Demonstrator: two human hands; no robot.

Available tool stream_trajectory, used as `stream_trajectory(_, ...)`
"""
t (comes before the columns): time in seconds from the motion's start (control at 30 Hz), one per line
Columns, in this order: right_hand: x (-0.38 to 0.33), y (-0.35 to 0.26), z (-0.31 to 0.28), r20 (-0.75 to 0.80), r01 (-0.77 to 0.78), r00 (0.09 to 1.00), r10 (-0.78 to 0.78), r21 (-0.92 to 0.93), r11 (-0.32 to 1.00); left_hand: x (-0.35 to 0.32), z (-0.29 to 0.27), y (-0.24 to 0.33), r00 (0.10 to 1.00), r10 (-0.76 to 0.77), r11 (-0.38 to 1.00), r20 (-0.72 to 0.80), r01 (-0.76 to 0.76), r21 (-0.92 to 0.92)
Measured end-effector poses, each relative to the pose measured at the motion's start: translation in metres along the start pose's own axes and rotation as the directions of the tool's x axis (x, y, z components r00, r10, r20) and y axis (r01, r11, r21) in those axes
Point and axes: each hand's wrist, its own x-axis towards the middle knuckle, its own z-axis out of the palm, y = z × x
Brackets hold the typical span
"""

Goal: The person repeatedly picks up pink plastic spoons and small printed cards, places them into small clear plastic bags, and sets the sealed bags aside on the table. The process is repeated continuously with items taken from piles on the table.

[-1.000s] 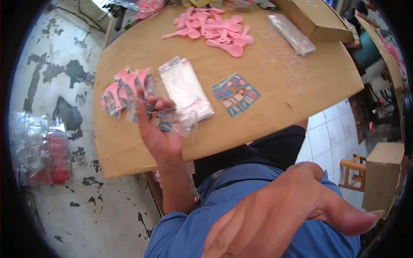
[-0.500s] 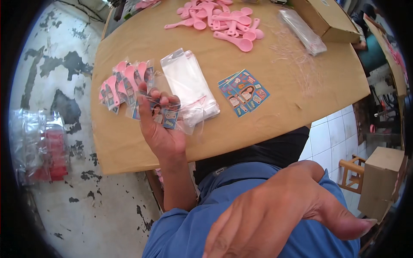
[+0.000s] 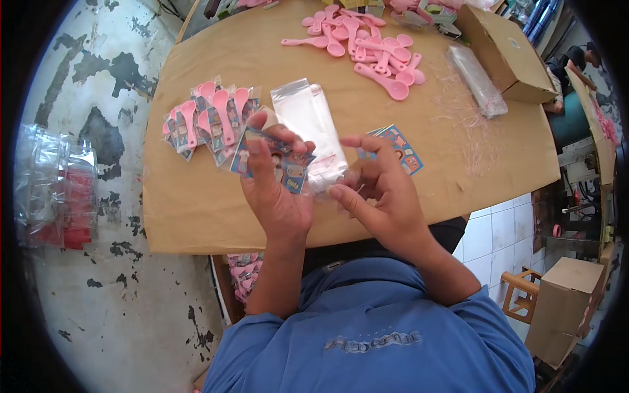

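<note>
My left hand (image 3: 278,208) is closed on a blue printed card (image 3: 293,175) in a clear plastic bag, thumb in front and fingers curled behind. Just to its right, my right hand (image 3: 393,208) has thumb and bent fingers pinched near a glint of clear plastic at the bag's edge; the exact grip is blurred. Behind both hands lies a stack of clear plastic bags (image 3: 306,111). Partly covered by my right hand is a small pile of blue cards (image 3: 405,154). Left of my left hand are several packed pink spoons with blue cards (image 3: 221,114).
A heap of loose pink spoons (image 3: 377,49) lies at the far side of the paper-covered table (image 3: 216,229). At the far right are a bundle of plastic bags (image 3: 478,82) and a cardboard box (image 3: 508,56). A wooden stool (image 3: 521,291) stands below, right. Another person sits at far right.
My right hand has come up from over my lap to beside the bagged card. My left hand, with the bagged card, appears farther right, and the whole view has shifted a little.
</note>
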Motion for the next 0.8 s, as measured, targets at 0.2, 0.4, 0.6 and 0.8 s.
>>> stream_trajectory(0.2,0.004,-0.016,-0.026,0.057,0.002,0.998,-0.002,-0.015,1.000,0.005,-0.010,0.009,0.996,-0.024,0.992,-0.083,0.014,-0.127)
stream_trajectory(0.4,0.086,-0.025,-0.070,0.180,0.283,0.955,-0.235,-0.789,0.545,0.009,-0.020,0.016,0.981,-0.065,0.973,-0.185,0.020,-0.231)
stream_trajectory(0.6,0.173,0.035,-0.077,0.335,0.355,0.895,-0.293,-0.935,0.016,-0.008,-0.014,0.009,0.980,-0.150,0.980,-0.127,0.130,-0.150)
stream_trajectory(0.8,0.189,0.053,-0.073,0.318,0.361,0.918,-0.237,-0.917,0.167,-0.008,-0.022,0.008,0.975,-0.144,0.983,-0.167,0.122,-0.138)
